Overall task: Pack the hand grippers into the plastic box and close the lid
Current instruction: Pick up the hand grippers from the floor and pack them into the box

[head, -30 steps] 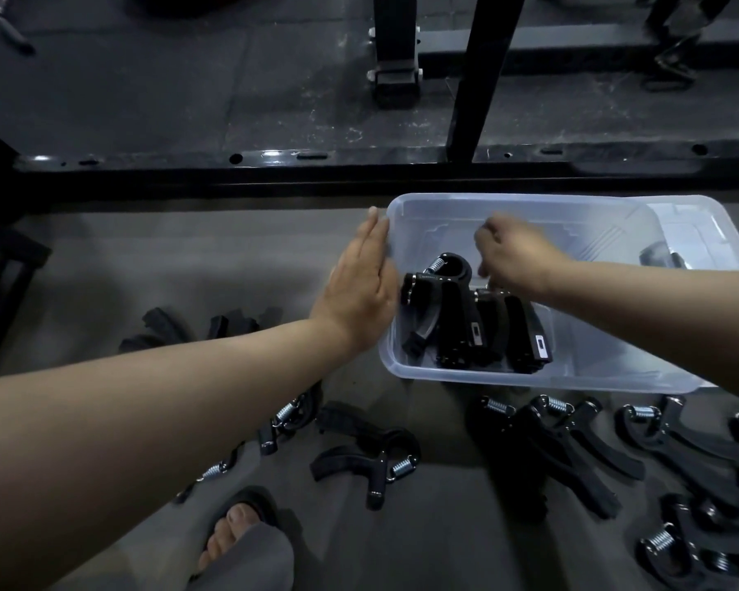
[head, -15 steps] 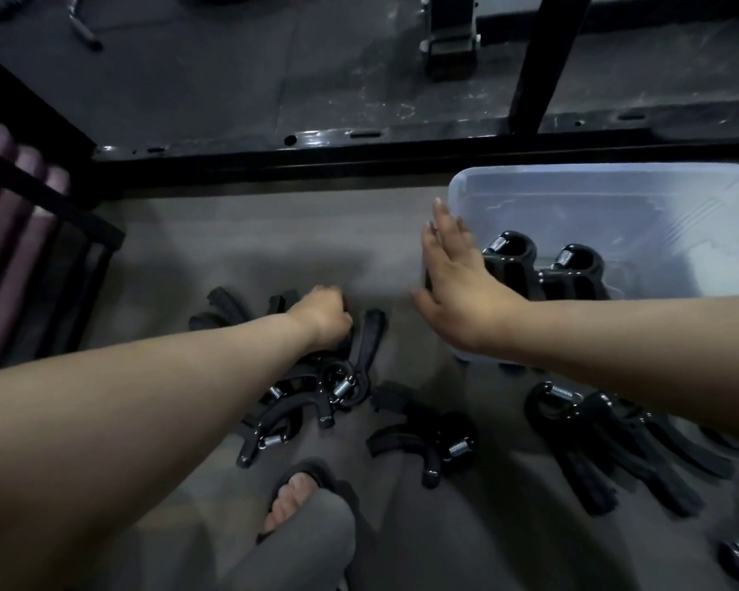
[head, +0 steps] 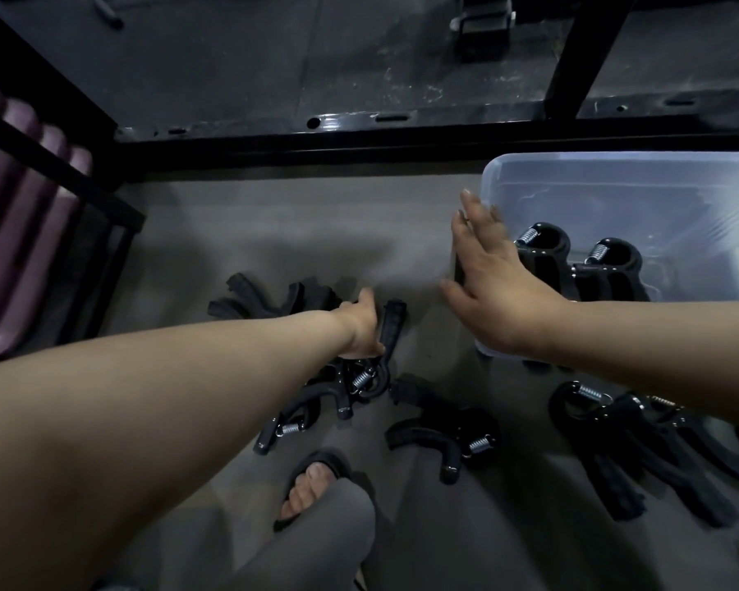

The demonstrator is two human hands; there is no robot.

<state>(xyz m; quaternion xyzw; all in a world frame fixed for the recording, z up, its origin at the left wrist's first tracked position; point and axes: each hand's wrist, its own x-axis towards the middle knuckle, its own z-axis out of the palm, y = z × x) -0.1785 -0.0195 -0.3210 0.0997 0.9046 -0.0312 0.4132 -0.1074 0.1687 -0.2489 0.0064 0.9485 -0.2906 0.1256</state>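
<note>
The clear plastic box [head: 615, 162] stands on the floor at the upper right, with no lid on it. Two black hand grippers [head: 545, 255] stand side by side inside it, springs up. My right hand [head: 495, 292] lies flat and open against the box's left wall. My left hand [head: 359, 330] reaches down to a pile of grippers left of the box, and its fingers are curled around the handle of one hand gripper [head: 391, 330]. More grippers lie loose on the floor in the middle [head: 440, 437] and in a heap under my right forearm [head: 640, 445].
A black metal frame rail [head: 359, 136] runs across the floor behind the box. A dark rack with purple padded rolls [head: 13, 232] stands at the left. My sandalled foot [head: 312, 484] and grey trouser leg sit just below the gripper pile.
My right hand came out of the box and now rests on its left wall. My left hand left that wall, dropped to the floor pile and closed on a gripper handle. The view swung left.
</note>
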